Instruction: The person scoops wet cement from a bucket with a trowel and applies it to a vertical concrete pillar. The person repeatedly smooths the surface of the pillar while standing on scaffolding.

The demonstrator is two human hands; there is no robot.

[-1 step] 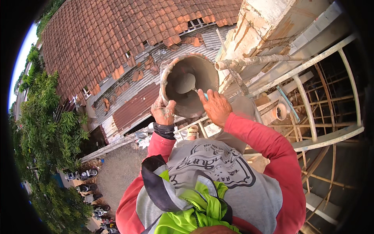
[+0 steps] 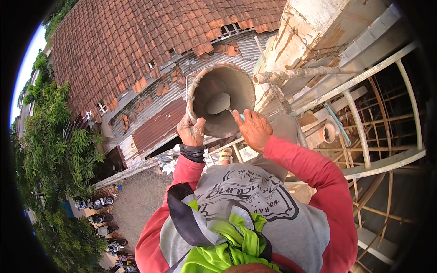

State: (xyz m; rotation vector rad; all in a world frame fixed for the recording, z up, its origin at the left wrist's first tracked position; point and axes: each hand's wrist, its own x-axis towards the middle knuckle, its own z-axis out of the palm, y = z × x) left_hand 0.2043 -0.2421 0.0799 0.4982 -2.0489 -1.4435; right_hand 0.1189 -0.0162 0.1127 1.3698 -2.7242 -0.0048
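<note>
A mortar-caked bucket (image 2: 197,102) is tipped with its mouth toward me. My left hand (image 2: 191,132), spotted with mortar, grips its near left rim with the thumb over the edge. Inside the bucket, a trowel (image 2: 219,104) with a rounded, grey-coated blade lies near the wall. My right hand (image 2: 253,129) is closed round the trowel's teal handle, at the bucket's right rim. The fingers of my left hand are partly hidden behind the rim.
Pale scaffold rails (image 2: 357,127) curve along the right side, with thin poles below. A mortar-crusted pole (image 2: 300,74) juts beside the bucket. A smaller bucket (image 2: 327,132) stands lower right. Beyond lie a tiled roof (image 2: 136,45) and corrugated sheets (image 2: 157,119); parked motorcycles (image 2: 102,202) are far below.
The trowel blade has shifted slightly down and to the right inside the bucket, and my right hand has moved slightly down with it. My left hand keeps its grip on the rim.
</note>
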